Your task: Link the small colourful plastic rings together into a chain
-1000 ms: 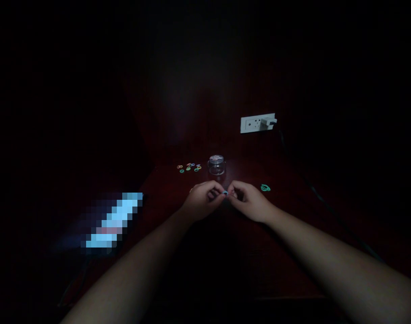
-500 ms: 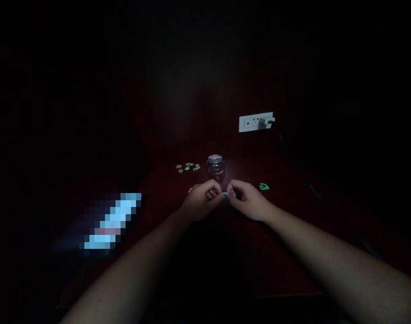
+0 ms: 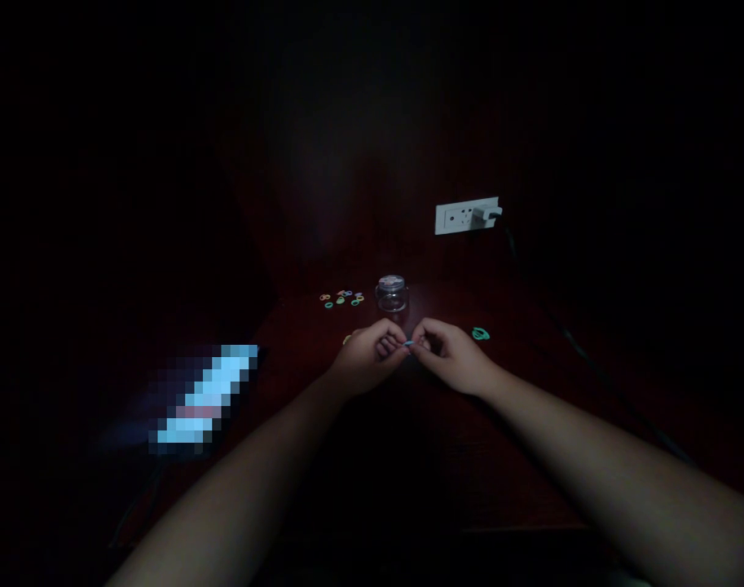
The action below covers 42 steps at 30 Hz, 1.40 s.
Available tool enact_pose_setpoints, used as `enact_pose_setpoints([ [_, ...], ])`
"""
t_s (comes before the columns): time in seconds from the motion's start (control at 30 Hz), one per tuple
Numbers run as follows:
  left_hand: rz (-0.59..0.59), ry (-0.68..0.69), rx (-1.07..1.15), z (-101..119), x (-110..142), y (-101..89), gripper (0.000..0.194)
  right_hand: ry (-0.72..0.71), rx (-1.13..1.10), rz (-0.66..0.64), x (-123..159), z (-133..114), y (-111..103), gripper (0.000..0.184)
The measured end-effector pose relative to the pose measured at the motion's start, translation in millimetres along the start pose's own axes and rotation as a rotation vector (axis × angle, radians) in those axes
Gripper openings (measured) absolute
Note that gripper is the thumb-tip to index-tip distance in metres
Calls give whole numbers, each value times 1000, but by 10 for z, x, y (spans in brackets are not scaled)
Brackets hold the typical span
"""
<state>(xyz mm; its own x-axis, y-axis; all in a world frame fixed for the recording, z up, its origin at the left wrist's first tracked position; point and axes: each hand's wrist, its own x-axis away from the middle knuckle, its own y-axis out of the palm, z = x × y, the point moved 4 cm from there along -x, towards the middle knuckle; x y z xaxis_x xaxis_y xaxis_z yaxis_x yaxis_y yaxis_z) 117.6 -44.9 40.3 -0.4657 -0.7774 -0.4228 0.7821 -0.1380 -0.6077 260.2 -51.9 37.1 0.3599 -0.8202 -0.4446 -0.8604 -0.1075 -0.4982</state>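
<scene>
A small light-blue hair tie (image 3: 409, 343) is pinched between both hands over the table; most of it is hidden by the fingers. My left hand (image 3: 372, 357) is closed on its left end, and my right hand (image 3: 448, 355) grips the right end with thumb and forefinger. Just behind the hands stands a clear lidded jar (image 3: 392, 295). Several small coloured hair ties (image 3: 341, 300) lie scattered to the jar's left. A pale yellow one (image 3: 347, 339) peeks out behind my left hand. Beyond my right hand lies a little heap of green hair ties (image 3: 481, 334).
The room is dark and the dark red table (image 3: 506, 456) is dimly lit. On the left lies a lit, blurred-out screen (image 3: 209, 399). A white wall socket (image 3: 466, 216) with a plug sits at the back right, and its cable (image 3: 579, 346) runs down the right side.
My hands have drawn slightly closer together, and less of the blue hair tie shows between them. The view has shifted a little.
</scene>
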Motion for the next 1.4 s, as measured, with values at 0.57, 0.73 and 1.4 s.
enact_pose_setpoints([
  [0.57, -85, 86, 37, 116, 14, 8, 22, 43, -4, 21, -9, 18, -7, 15],
  [0.73, -70, 83, 27, 106, 14, 3, 19, 41, 10, 26, -14, 24, -6, 17],
  [1.4, 89, 41, -12, 35, -16, -72, 21, -8, -32, 28, 1, -54, -11, 8],
])
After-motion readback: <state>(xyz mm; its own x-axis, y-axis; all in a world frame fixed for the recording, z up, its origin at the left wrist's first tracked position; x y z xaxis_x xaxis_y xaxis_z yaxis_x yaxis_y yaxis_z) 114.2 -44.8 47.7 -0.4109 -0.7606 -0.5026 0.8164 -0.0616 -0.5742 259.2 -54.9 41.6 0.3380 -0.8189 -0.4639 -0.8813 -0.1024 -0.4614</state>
